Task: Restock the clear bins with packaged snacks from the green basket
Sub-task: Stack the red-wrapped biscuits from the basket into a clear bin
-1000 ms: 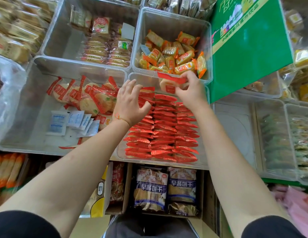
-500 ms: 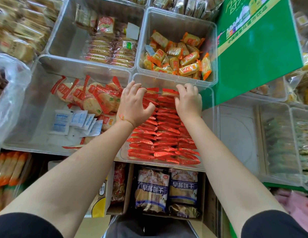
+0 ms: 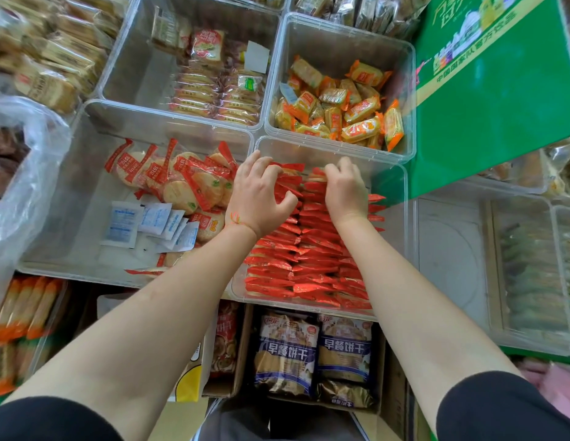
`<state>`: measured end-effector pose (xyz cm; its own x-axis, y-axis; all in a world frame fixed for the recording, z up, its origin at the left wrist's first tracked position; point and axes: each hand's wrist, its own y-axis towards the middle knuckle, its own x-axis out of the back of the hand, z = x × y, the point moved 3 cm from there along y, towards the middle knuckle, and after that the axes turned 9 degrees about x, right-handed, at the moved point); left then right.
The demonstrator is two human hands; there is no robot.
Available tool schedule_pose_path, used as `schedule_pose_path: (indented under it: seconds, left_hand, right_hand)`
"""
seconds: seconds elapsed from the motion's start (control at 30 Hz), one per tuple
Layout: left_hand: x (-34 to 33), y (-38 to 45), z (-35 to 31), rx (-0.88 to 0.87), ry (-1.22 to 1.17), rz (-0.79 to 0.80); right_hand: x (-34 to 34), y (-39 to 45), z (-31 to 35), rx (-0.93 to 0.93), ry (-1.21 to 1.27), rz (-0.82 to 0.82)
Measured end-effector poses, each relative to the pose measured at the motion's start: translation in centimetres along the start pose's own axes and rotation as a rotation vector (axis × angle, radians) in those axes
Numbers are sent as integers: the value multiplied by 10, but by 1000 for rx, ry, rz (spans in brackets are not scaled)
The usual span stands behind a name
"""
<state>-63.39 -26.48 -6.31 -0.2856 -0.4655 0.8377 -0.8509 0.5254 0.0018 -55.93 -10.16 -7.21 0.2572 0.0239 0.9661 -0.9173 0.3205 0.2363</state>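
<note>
Currently both hands sit in the near-centre clear bin (image 3: 404, 224), at the far end of its rows of red packets (image 3: 309, 259). Left hand (image 3: 258, 195): fingers curled down over the far packets of the left rows, thumb spread out to the right and lying on the packet edges; a thin coloured thread circles the wrist. Right hand (image 3: 345, 189): fingers bent and bunched together, tips dug into the far end of the right rows — whether they pinch one single packet cannot be told. The red packets stand on edge in tight rows and fill most of the bin, with a bare strip left along the far wall.

Neighbouring bins:
- left bin (image 3: 54, 218) — round crackers in red-striped wrappers (image 3: 181, 183) lying loose, white sachets (image 3: 143, 221) just beside them;
- far-right bin (image 3: 411, 90) — orange packets (image 3: 341, 103) heaped loosely;
- far-left bin (image 3: 124, 58) — pale wrapped biscuits (image 3: 213, 97) stacked in rows.

A green board (image 3: 500, 122) with printed characters leans over the right side. Below the bins, a cardboard box (image 3: 242, 361) holds blue-labelled bags (image 3: 286, 354).
</note>
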Motion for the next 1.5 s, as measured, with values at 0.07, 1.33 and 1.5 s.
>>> schedule_pose_path:
  seconds: [0.07,1.33,1.5]
  left_hand:
    - [-1,0,0,-6,12,9]
    - [-14,-135,-59,-50,-133,155]
    - [-37,-210,-126,14,-227,224]
  right_hand:
    - [-2,-1,-11,-130,34,-8]
    - [86,-174,26,-291,388,-145]
    - [114,-244,-12,-344,513,-191]
